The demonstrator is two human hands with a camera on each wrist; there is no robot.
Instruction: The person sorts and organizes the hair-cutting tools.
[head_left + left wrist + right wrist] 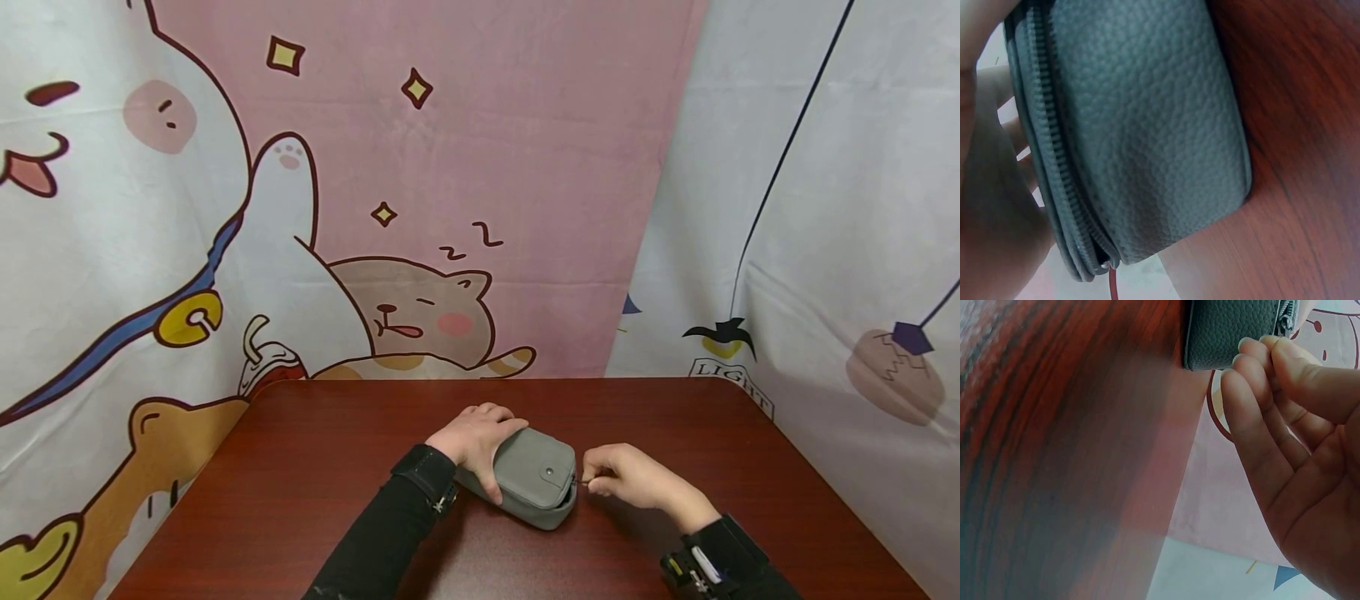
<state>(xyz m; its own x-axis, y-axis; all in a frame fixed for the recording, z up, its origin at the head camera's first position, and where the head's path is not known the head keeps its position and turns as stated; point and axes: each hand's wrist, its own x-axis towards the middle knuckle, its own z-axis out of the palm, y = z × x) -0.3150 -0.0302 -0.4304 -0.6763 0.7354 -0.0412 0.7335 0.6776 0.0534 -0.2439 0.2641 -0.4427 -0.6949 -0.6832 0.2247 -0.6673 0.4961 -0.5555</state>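
A grey-green zippered pouch (pixel 534 471) of pebbled leather lies on the table, its snap tab facing up. Spanning its left end, my left hand (pixel 474 442) grips it, with the thumb on the near side and the fingers over the far side. Parted zipper teeth (pixel 1054 137) run along the pouch's side in the left wrist view. At the right end, my right hand (pixel 628 475) pinches the thin zipper pull (pixel 581 482) between thumb and forefinger. The metal slider (pixel 1285 324) shows just beyond those fingertips in the right wrist view.
The reddish-brown wooden table (pixel 315 467) extends around the pouch on all sides. Behind it hangs a cloth backdrop (pixel 570 167) with cartoon cats. Black bands with small devices wrap both wrists over dark sleeves (pixel 382 533).
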